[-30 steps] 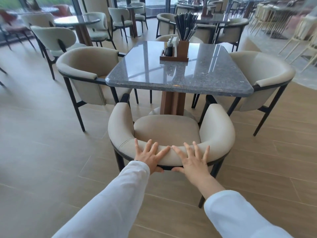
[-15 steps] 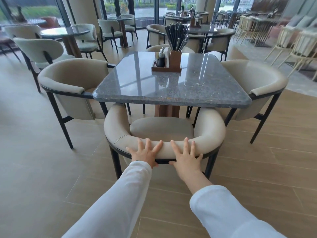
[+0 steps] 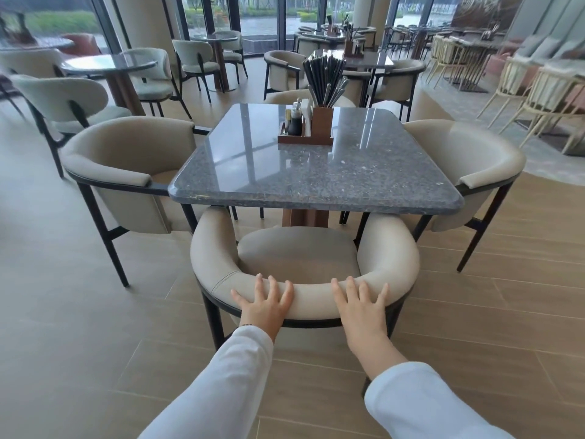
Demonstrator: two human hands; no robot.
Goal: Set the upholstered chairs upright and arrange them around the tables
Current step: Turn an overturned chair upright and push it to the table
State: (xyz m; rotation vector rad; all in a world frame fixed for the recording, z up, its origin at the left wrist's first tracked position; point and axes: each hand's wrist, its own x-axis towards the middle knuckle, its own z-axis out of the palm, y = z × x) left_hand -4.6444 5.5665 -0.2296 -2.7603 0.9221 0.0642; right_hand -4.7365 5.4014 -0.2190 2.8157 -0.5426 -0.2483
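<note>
From the head camera, the left hand and right hand are pressing flat on the curved padded backrest of the near upholstered chair, fingers spread and open, draped over the top roll, not curled around it. That flat-palm contact suits pushing rather than lifting. The chair is standing upright, its arm ends sitting just under the near edge of the granite table, likely so it tucks in neatly. The left chair and right chair are flanking the table, also upright. A wooden cutlery caddy is sitting toward the far side.
</note>
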